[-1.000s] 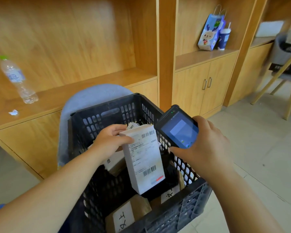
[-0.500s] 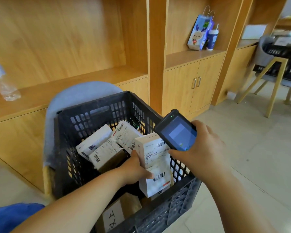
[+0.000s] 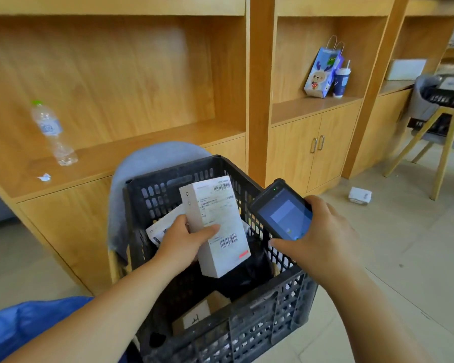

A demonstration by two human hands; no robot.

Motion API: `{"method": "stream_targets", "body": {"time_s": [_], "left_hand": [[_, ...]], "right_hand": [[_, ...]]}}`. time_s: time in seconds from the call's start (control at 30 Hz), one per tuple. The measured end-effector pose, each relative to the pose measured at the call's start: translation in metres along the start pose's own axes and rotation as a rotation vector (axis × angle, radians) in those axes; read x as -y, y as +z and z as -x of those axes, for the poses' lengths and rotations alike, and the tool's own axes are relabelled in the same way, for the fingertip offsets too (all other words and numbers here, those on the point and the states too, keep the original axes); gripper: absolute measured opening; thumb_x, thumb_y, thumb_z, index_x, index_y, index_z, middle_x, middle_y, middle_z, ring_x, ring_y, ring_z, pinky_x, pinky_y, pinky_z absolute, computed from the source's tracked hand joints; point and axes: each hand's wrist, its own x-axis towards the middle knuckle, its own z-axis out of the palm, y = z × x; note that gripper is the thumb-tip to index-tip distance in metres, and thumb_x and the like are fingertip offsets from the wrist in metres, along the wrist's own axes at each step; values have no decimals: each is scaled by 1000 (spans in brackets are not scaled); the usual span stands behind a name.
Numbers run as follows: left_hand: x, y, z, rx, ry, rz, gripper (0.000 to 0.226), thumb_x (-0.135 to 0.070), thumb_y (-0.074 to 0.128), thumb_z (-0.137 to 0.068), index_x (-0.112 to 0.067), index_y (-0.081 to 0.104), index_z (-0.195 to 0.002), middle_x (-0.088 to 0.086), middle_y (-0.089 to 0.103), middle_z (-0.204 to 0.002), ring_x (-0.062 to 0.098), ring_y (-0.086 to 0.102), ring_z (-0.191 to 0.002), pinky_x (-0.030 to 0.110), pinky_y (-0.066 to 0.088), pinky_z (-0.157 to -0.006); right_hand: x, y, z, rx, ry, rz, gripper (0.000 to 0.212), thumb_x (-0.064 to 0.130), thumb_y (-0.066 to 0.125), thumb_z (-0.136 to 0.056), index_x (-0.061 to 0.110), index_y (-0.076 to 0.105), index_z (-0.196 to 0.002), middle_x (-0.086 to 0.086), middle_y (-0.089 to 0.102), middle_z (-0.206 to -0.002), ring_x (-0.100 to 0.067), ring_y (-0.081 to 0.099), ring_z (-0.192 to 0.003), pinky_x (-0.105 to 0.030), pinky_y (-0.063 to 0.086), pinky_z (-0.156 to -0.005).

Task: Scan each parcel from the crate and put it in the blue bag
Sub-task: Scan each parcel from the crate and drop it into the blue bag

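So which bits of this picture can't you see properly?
All in the head view:
The blue bag: cut off by the left and bottom edges.
Inside of the crate: mostly hidden by the white parcel and the left hand.
Print on the parcel label: too small and blurred to read.
The scanner screen, in the right hand: too blurred to read.
The white thing on the floor: too small to identify.

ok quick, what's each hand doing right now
Left hand: grips the white parcel above the crate.
Right hand: holds the scanner, aimed at the parcel.
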Motion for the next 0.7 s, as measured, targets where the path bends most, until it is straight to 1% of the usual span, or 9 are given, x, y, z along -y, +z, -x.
{"method": "stream_targets", "body": {"time_s": [0.07,0.13,0.17,0.23,0.3,0.4,0.5,0.6,0.7], "left_hand": [[-6,-22,19,-63,-7,92,43,-37,74,-79,-22,56,-115,-6,66,-107,17,65,-97,36,59,-69],[-10,-44,41,-119,-21,200,37,-35,72,-82,-19,56,-112,1,68,-105,23,67,-94,34,58,-59],[-11,-55,53,-141,-28,255,33,-33,70,-84,-19,56,-110,3,69,-105,24,68,-93,35,57,-58],[-8,-78,79,-175,-24,347,22,-28,67,-86,-21,58,-106,5,71,-100,22,71,-84,34,56,-53],[-1,-101,108,-228,-18,393,17,-25,66,-87,-23,59,-103,5,73,-95,22,72,-76,30,54,-49],[18,-136,152,-310,-27,416,15,-22,61,-90,-26,59,-104,5,73,-97,25,71,-80,30,55,-51],[39,-167,193,-379,-44,443,18,-18,58,-92,-28,58,-108,2,73,-96,23,72,-83,31,57,-53],[60,-193,233,-428,-56,445,26,-16,60,-90,-20,56,-115,3,73,-102,22,72,-89,32,58,-58],[84,-213,270,-530,-52,475,29,-15,66,-86,-17,59,-114,1,73,-104,21,72,-90,30,58,-58]], "right_hand": [[9,-6,11,13,-5,-2,80,59,77,-55,24,41,-119,8,50,-98,-20,51,-88,-41,48,-76],[20,-11,24,18,-24,-11,81,60,76,-54,25,41,-118,9,49,-98,-20,52,-89,-42,48,-77],[25,-13,31,23,-36,-20,81,61,75,-54,25,42,-118,9,50,-99,-20,52,-90,-43,49,-77],[37,-14,45,38,-64,-45,84,60,76,-53,24,42,-121,6,54,-105,-21,53,-93,-43,49,-77],[50,-13,62,45,-108,-65,88,59,79,-53,22,42,-123,4,55,-110,-20,53,-93,-39,49,-73],[74,-8,92,109,-168,-38,94,62,78,-53,23,39,-129,4,55,-114,-18,53,-95,-35,48,-70],[98,1,123,179,-233,-17,96,65,77,-54,24,37,-131,5,54,-114,-18,54,-93,-33,48,-66],[122,13,153,267,-296,-10,96,66,76,-53,25,37,-130,5,54,-113,-18,54,-93,-35,50,-68],[145,25,183,347,-363,4,96,66,75,-51,24,37,-129,7,54,-113,-17,54,-95,-33,48,-70]]}}
